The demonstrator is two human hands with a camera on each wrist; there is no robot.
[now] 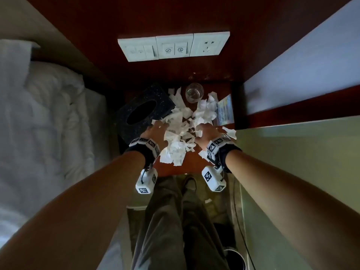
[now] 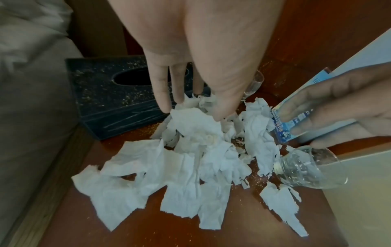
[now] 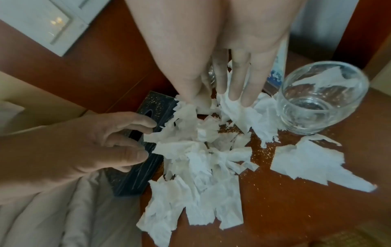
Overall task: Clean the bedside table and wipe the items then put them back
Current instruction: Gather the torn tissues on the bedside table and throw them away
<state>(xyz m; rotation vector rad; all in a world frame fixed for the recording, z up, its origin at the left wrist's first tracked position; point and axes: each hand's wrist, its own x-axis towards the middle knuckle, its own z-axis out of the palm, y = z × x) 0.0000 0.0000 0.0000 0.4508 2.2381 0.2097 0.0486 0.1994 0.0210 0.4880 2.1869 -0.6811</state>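
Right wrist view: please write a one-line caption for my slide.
Both hands, right hand and left hand, reach into torn tissue pieces on the bedside table, beside a glass.

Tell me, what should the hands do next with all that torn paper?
Probably scoop the torn paper together into one bunch and lift it off. The left hand and right hand already flank the pile, fingers touching it, and crumbs litter the table underneath.
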